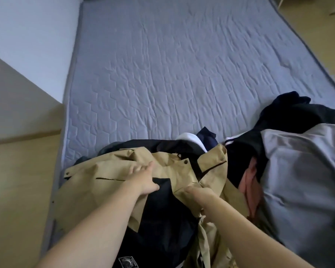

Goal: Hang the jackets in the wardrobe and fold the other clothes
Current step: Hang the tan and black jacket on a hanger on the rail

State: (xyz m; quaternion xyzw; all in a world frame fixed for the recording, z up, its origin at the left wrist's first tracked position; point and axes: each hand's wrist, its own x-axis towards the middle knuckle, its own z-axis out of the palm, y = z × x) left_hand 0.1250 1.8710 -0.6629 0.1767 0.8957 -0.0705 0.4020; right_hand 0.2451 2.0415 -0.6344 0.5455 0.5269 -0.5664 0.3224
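A tan jacket (104, 176) with snap buttons and a dark lining lies crumpled on top of a heap of clothes at the near end of the bed. My left hand (143, 178) holds its left front panel, thumb tucked under the fabric edge. My right hand (197, 194) grips a fold of the tan cloth at the jacket's middle. Under it lie dark navy garments (162, 225). To the right sits a grey and black jacket (298, 171) with white stripes near the shoulder and a reddish piece showing beneath.
The grey quilted mattress (182, 74) stretches away ahead. A white wall (27, 35) runs along the left. Wooden floor (17, 180) shows at both sides of the bed.
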